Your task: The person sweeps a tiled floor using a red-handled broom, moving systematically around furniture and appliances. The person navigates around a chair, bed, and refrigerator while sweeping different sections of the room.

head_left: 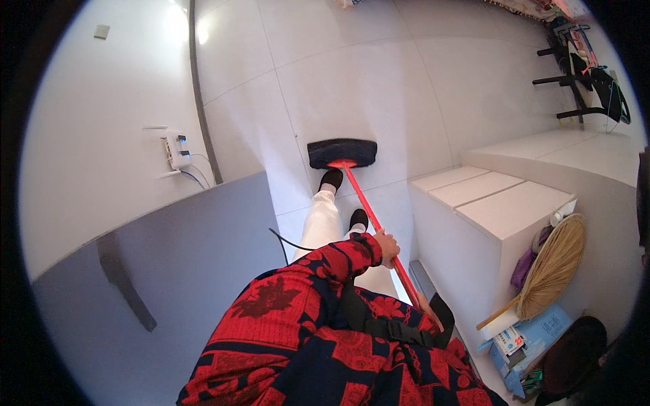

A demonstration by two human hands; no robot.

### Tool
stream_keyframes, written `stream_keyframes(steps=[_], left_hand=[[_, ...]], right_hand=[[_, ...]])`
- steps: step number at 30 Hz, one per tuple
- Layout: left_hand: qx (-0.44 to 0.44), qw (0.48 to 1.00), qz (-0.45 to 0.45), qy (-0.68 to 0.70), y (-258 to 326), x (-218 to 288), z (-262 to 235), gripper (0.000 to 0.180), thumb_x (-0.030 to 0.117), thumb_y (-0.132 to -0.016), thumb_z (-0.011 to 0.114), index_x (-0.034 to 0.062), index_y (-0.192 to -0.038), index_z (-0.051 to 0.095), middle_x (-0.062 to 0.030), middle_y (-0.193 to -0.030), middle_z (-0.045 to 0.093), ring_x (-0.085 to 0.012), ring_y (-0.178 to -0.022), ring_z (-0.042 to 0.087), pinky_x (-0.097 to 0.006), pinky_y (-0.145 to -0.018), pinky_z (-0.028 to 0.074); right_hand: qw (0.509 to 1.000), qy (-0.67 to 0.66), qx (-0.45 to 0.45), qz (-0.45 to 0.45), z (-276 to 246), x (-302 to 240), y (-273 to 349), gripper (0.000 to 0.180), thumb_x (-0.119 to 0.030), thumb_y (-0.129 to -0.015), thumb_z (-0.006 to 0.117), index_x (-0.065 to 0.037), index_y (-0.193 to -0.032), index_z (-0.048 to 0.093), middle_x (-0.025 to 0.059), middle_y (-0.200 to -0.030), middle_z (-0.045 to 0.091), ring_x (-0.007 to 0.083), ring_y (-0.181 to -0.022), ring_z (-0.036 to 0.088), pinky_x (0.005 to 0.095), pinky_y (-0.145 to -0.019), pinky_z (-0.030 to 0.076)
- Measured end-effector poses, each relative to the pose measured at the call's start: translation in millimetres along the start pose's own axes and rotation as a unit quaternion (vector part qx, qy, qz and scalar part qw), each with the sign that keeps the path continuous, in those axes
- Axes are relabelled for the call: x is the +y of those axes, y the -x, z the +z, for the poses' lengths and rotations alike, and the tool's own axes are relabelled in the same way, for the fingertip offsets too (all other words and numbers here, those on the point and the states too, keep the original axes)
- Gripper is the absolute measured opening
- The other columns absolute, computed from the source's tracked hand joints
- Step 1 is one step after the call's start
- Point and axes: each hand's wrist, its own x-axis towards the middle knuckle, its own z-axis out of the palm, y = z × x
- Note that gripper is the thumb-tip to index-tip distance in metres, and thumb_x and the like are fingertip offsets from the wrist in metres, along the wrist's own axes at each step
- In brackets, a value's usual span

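A broom (361, 193) with a red handle and a wide black head slants from my body down to the tiled floor. Its head rests on the tiles just ahead of my feet. My left hand (387, 248) is wrapped round the middle of the handle. Lower in the picture, my right hand (429, 312) is closed on the upper end of the handle, close to my waist. A dark strap and my sleeve partly hide that hand.
A pale cabinet (453, 227) stands to my right, with a woven fan (556, 264) and a blue box (542, 338) beside it. At left, a grey panel (162, 271) adjoins the wall with a white device (177, 150). A black-legged stand (575, 88) is far right.
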Motion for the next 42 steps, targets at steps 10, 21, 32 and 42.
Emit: stream_keyframes(steps=[10, 21, 32, 42], left_hand=[[0.074, 0.996, -0.023, -0.036, 14, 7, -7, 0.03, 0.041, -0.068, 0.07, 0.0164, -0.086, 0.071, -0.0059, -0.086, 0.067, -0.0274, -0.092, 0.063, -0.07, -0.092, 0.03], [0.303, 0.891, -0.317, -0.116, 148, -191, -142, 0.02, 0.026, -0.077, 0.069, 0.0151, -0.094, 0.066, -0.0048, -0.1, 0.061, -0.0245, -0.108, 0.055, -0.063, -0.093, 0.035], [0.406, 0.839, -0.35, 0.1, 237, -261, -185, 0.048, 0.026, -0.079, 0.07, 0.0136, -0.121, 0.051, -0.0116, -0.133, 0.044, -0.0308, -0.128, 0.042, -0.065, -0.098, 0.034], [0.406, 0.84, -0.347, 0.095, 188, -220, -85, 0.048, 0.025, -0.078, 0.07, 0.0106, -0.12, 0.052, -0.0193, -0.135, 0.04, -0.0356, -0.13, 0.038, -0.061, -0.096, 0.038]], right_hand=[[0.999, 0.008, 0.028, -0.039, -20, -19, 30, 0.06, -0.014, -0.078, 0.062, -0.011, -0.137, 0.047, 0.0141, -0.069, 0.054, 0.0123, -0.069, 0.052, 0.0324, -0.066, 0.048], [0.963, 0.085, 0.073, -0.247, 39, -224, -267, 0.051, -0.008, -0.073, 0.054, -0.012, -0.124, 0.056, 0.0246, -0.092, 0.063, 0.0428, -0.084, 0.061, 0.0424, -0.074, 0.05], [0.944, 0.181, 0.034, -0.273, 87, -361, -396, 0.039, -0.003, -0.073, 0.051, -0.011, -0.109, 0.064, 0.022, -0.09, 0.065, 0.0348, -0.083, 0.065, 0.0379, -0.075, 0.049], [0.932, 0.287, 0.009, -0.223, 110, -261, -337, 0.044, -0.006, -0.074, 0.051, -0.009, -0.117, 0.044, 0.0256, -0.086, 0.064, 0.0457, -0.084, 0.061, 0.0556, -0.073, 0.048]])
